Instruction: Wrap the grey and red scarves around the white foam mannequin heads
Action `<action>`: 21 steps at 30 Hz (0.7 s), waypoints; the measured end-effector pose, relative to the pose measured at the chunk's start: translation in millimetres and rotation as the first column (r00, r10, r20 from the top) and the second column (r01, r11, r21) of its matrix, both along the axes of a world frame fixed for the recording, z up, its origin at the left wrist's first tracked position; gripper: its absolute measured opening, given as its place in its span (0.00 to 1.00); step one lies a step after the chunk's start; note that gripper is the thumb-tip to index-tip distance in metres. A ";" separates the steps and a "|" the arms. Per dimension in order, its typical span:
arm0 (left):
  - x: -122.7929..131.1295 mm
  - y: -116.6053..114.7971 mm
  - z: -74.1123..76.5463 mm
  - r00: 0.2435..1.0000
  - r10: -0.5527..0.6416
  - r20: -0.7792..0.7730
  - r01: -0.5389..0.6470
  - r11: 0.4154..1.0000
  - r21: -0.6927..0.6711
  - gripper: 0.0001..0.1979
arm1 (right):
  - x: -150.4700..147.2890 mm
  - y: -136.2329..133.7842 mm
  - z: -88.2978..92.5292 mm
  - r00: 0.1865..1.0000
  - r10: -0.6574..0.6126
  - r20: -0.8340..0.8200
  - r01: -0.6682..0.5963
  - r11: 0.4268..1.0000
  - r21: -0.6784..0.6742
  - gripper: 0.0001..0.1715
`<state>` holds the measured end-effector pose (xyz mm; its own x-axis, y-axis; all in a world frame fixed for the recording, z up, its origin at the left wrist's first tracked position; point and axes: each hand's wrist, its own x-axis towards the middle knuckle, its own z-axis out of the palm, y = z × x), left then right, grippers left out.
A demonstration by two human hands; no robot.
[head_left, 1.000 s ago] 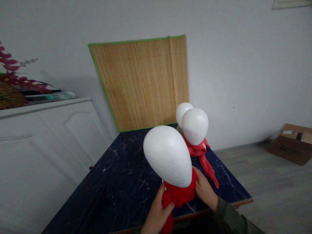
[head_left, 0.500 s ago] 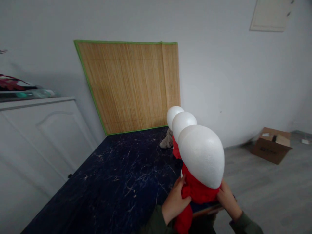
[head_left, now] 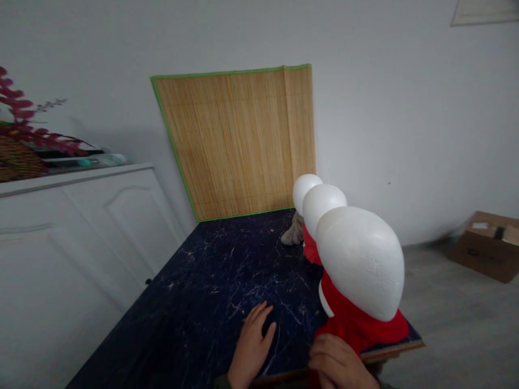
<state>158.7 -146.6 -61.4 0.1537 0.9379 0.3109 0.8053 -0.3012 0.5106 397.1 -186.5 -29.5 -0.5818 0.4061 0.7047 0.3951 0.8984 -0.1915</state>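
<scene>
Three white foam heads stand in a row along the right side of the dark blue marbled table (head_left: pixel 211 292). The nearest head (head_left: pixel 360 259) has red cloth (head_left: pixel 348 321) round its neck, spreading over the table corner. Behind it, the middle head (head_left: pixel 323 208) has red cloth below, and the far head (head_left: pixel 305 189) has grey-brown cloth (head_left: pixel 294 231) at its base. My left hand (head_left: pixel 252 343) is over the table near the front edge, fingers apart and holding nothing. My right hand (head_left: pixel 338 361) is closed on the red cloth in front of the nearest head.
A bamboo mat (head_left: pixel 239 140) with green edging is against the wall behind the table. White cabinets (head_left: pixel 130 216) stand at the left, with a wicker basket (head_left: pixel 18 159) and reddish leaves on top. A cardboard box (head_left: pixel 484 251) sits on the floor at right.
My left hand has let go of the red cloth and moved left. My right hand has come from the head's right side to the cloth in front. The view has turned left.
</scene>
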 end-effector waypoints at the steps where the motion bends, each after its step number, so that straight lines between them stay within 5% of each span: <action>1: 0.7 -0.8 -2.0 0.999 -0.019 -0.039 0.020 1.000 0.013 0.18 | -19.0 7.4 7.0 0.999 -0.016 0.035 0.020 0.990 -0.140 0.18; 4: 4.9 -3.5 -4.0 0.989 -0.057 -0.138 0.062 0.998 0.028 0.21 | -64.8 29.7 6.7 0.978 -0.121 0.169 0.176 0.915 -0.364 0.27; 7: 5.7 -5.7 -2.9 0.982 -0.053 -0.182 0.055 0.998 0.005 0.23 | -85.2 42.9 -14.0 0.943 -0.194 0.270 0.291 0.875 -0.386 0.29; 11: 3.5 -8.0 -1.1 0.977 -0.061 -0.204 0.060 0.998 -0.012 0.23 | -84.5 45.6 -28.0 0.932 -0.181 0.315 0.297 0.878 -0.375 0.30; 21: 3.6 -5.4 -1.9 0.975 -0.061 -0.213 0.049 0.997 -0.063 0.23 | -82.7 44.2 -23.2 0.925 -0.188 0.330 0.318 0.859 -0.402 0.30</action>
<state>162.3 -152.0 -63.3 0.2629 0.9414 0.2115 0.8812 -0.3235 0.3448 314.4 -142.4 -52.7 -0.5558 0.7940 0.2462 0.6910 0.6059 -0.3943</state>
